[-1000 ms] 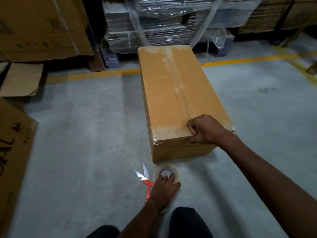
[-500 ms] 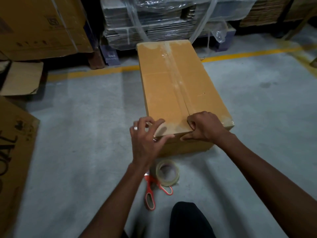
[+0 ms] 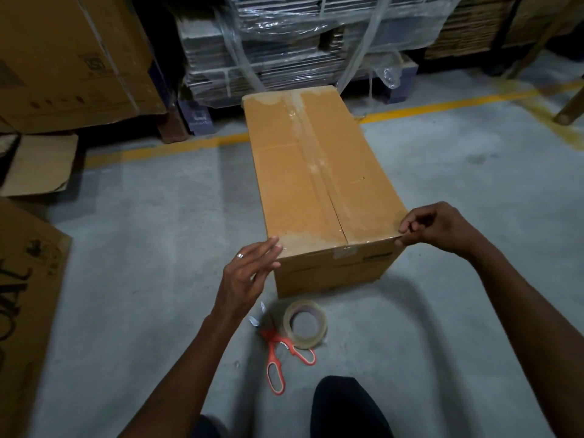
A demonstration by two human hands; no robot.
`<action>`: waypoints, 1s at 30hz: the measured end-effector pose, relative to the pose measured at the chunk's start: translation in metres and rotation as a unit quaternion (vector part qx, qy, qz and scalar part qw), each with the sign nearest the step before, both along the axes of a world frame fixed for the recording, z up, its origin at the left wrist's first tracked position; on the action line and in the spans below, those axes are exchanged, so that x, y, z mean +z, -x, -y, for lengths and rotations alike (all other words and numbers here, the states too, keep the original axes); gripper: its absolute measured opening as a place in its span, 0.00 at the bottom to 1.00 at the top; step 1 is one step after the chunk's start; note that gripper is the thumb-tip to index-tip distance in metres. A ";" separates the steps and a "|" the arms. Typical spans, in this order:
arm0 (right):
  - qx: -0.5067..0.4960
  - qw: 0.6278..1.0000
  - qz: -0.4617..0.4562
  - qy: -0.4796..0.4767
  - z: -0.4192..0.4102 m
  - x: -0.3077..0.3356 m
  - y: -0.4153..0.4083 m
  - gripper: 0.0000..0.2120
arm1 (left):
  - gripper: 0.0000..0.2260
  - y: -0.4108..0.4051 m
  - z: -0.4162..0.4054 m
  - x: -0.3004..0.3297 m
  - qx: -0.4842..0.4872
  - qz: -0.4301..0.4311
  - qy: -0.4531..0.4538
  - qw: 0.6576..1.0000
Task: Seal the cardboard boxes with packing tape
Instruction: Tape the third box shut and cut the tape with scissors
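A long brown cardboard box (image 3: 316,172) lies on the concrete floor, clear tape running along its top seam and across its near edge. My left hand (image 3: 249,273) has straight fingers touching the box's near left corner. My right hand (image 3: 439,227) has curled fingers pressing on the near right corner, thumb under the top edge. A roll of clear packing tape (image 3: 305,324) lies on the floor just in front of the box, with orange-handled scissors (image 3: 278,352) beside it.
Big cardboard cartons (image 3: 72,58) stand at the left, a flattened one (image 3: 28,305) at the near left. Plastic-wrapped stacks on a pallet (image 3: 284,42) stand behind the box. A yellow floor line (image 3: 442,105) crosses behind. My dark-clad knee (image 3: 344,406) is at the bottom.
My left hand left the tape roll on the floor and rose to the box's near left corner. My right hand slid from the middle seam out to the near right corner.
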State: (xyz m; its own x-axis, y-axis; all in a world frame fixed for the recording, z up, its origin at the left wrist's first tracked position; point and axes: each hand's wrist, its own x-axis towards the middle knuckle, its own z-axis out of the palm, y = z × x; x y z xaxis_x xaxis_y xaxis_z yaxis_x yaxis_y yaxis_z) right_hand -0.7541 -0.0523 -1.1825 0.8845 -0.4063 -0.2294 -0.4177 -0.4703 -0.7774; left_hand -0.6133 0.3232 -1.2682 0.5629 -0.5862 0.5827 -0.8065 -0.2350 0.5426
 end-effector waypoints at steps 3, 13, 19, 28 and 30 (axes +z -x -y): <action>-0.155 0.956 0.077 -0.238 -0.001 -0.025 0.014 0.19 | 0.17 0.009 0.004 0.013 0.056 -0.213 0.082 0.972; -0.394 0.827 0.247 -0.316 -0.072 -0.064 0.018 0.14 | 0.16 0.013 0.001 0.023 0.150 -0.537 0.034 0.830; -0.383 0.849 0.146 -0.332 -0.081 -0.061 0.001 0.28 | 0.36 0.033 0.054 0.043 0.187 -0.623 0.095 0.753; -0.342 0.820 0.125 -0.441 -0.083 -0.050 -0.022 0.29 | 0.39 0.026 0.057 0.049 0.142 -0.681 0.207 0.688; -0.346 0.838 0.127 -0.401 -0.102 -0.032 -0.029 0.24 | 0.43 0.020 0.037 0.058 0.153 -0.678 0.193 0.692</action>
